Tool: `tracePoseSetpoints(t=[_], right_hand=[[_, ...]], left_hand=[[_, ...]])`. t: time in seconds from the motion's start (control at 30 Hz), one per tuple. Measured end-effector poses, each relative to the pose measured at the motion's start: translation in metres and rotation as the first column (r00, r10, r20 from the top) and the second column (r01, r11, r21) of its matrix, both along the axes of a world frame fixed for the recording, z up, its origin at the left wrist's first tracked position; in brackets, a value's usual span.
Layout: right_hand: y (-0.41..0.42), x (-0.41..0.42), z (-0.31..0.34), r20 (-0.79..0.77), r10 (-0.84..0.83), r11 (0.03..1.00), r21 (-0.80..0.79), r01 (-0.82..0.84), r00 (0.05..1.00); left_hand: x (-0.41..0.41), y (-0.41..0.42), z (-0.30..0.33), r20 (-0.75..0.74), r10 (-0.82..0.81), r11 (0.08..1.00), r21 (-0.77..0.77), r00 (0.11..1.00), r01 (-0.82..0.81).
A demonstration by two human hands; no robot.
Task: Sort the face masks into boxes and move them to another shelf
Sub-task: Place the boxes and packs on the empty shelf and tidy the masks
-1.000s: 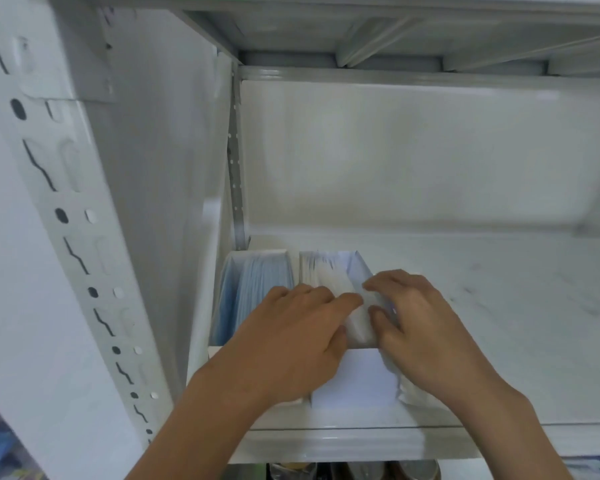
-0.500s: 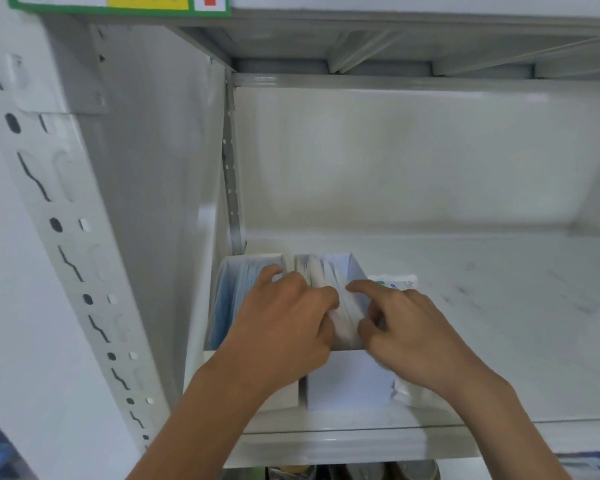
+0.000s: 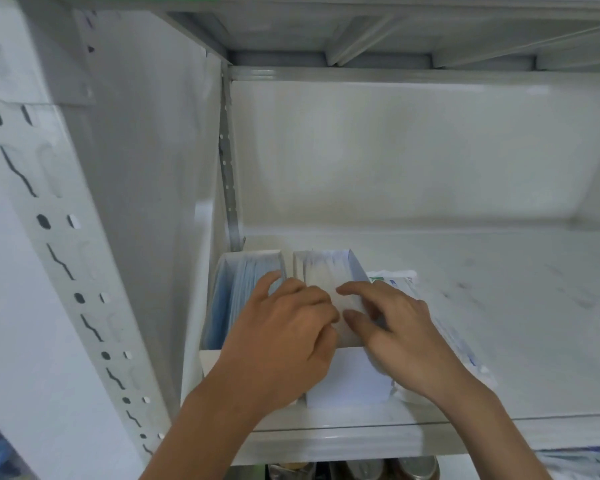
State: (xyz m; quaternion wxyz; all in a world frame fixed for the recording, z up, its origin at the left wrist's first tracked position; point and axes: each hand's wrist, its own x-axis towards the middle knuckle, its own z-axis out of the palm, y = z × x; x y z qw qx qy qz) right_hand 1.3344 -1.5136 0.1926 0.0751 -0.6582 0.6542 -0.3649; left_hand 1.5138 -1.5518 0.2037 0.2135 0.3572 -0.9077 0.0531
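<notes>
Two white boxes sat side by side at the left end of the shelf, long axes running front to back. The left box held blue masks on edge; the right box held white masks, also on edge. Both hands were over the right box. The left hand lay curled on the divide between the boxes, fingers bent onto the white stack. The right hand pinched the top edges of white masks between thumb and forefinger; exact hold blurred. The masks lay directly under the fingertips, so either hand was equally near. One plastic-wrapped pack lay just right of the right box, partly under the right hand. Count: two boxes, one pack, masks too many to count. Likely step: settling the white masks in.
</notes>
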Motion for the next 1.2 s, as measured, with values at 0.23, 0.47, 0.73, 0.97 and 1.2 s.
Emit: tracePoseSetpoints(t=[0.23, 0.47, 0.73, 0.97, 1.2], right_hand=[[0.000, -0.006, -0.004, 0.183, 0.055, 0.998, -0.001, -0.055, 0.982], [0.002, -0.005, -0.003, 0.051, -0.014, 0.997, -0.078, 0.018, 0.999], [0.002, -0.007, 0.001, 0.031, -0.043, 0.999, -0.007, 0.043, 0.999], [-0.005, -0.008, -0.009, 0.176, -0.022, 0.995, -0.088, 0.038, 0.984], [-0.003, -0.006, -0.013, 0.195, 0.012, 0.990, -0.143, 0.016, 0.981]], left_hand=[[-0.006, 0.001, 0.000, 0.037, -0.051, 0.998, 0.031, 0.998, 0.050], [0.000, -0.004, 0.000, -0.001, -0.033, 0.997, 0.073, 0.999, 0.033], [0.000, -0.004, 0.001, 0.001, -0.101, 0.979, 0.177, 0.995, 0.099], [0.001, -0.005, -0.002, 0.108, -0.051, 0.988, 0.153, 0.993, 0.034], [0.003, 0.002, 0.003, 0.123, 0.061, 0.996, 0.059, 0.991, -0.069]])
